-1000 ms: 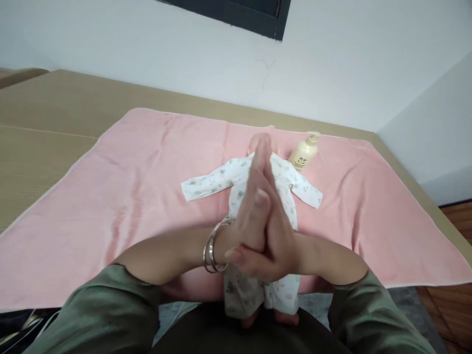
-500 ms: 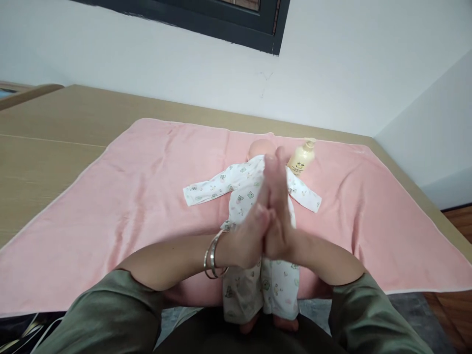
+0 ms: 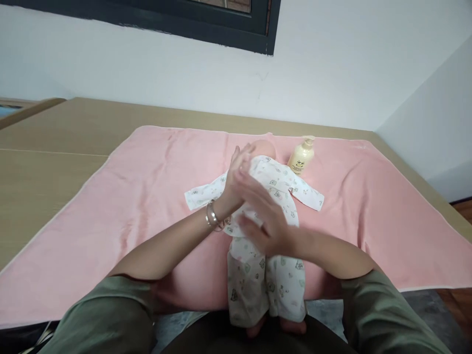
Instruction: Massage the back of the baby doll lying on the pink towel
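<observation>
Both of my hands are raised above a baby doll (image 3: 275,179) dressed in a white printed top and trousers. My left hand (image 3: 233,182), with bracelets (image 3: 212,215) at the wrist, is open, its fingers stretched up and away. Across it lies my right hand (image 3: 268,219), blurred by motion, fingers extended and thumb apart. The right fingers overlap the left hand; whether they touch is hard to make out. Neither hand holds an object. My hands hide part of the doll's top. Its bald head points away from me and its feet (image 3: 293,325) reach my lap.
A cream pump bottle (image 3: 301,156) lies or leans beside the doll's head, on the right. Under both is a pink blanket (image 3: 177,162), spread over a wooden table (image 3: 73,128). A white wall (image 3: 324,73) with a dark window frame (image 3: 271,29) rises behind.
My palms, pressed together upright before, have turned and slid apart. The left hand has moved up and left, while the right has tilted leftward across it. The camera view has shifted slightly.
</observation>
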